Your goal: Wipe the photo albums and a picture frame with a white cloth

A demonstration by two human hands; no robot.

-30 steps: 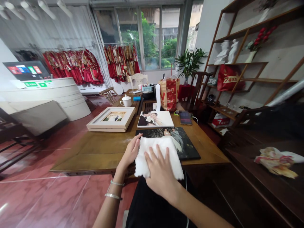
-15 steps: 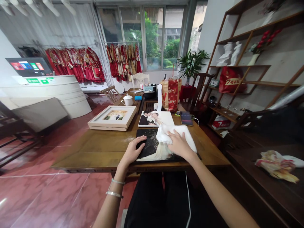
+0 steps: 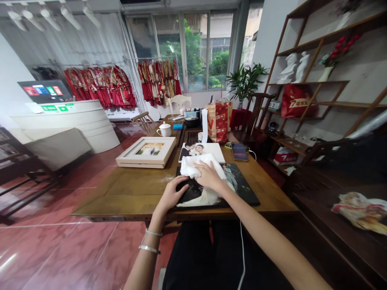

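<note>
A dark wedding photo panel (image 3: 242,187) lies flat at the near edge of the wooden table (image 3: 133,189). My left hand (image 3: 172,194), with bracelets on the wrist, rests on the panel's left edge, fingers spread and pressing it down. My right hand (image 3: 208,176) presses a white cloth (image 3: 193,165) onto the far left part of the panel, fingers laid flat over the cloth. A second, lighter wedding photo (image 3: 211,150) lies just beyond the panel.
A white framed picture (image 3: 146,152) lies at the left of the table. A phone (image 3: 240,151) with a cable, a red paper bag (image 3: 218,120) and a white teapot (image 3: 165,129) stand farther back. Wooden shelves (image 3: 317,84) rise at the right, and red tiled floor (image 3: 60,241) spreads to the left.
My right hand has swept the cloth from the panel's near edge to its far right, then leftward to the far left. My left hand stays on the panel's left edge.
</note>
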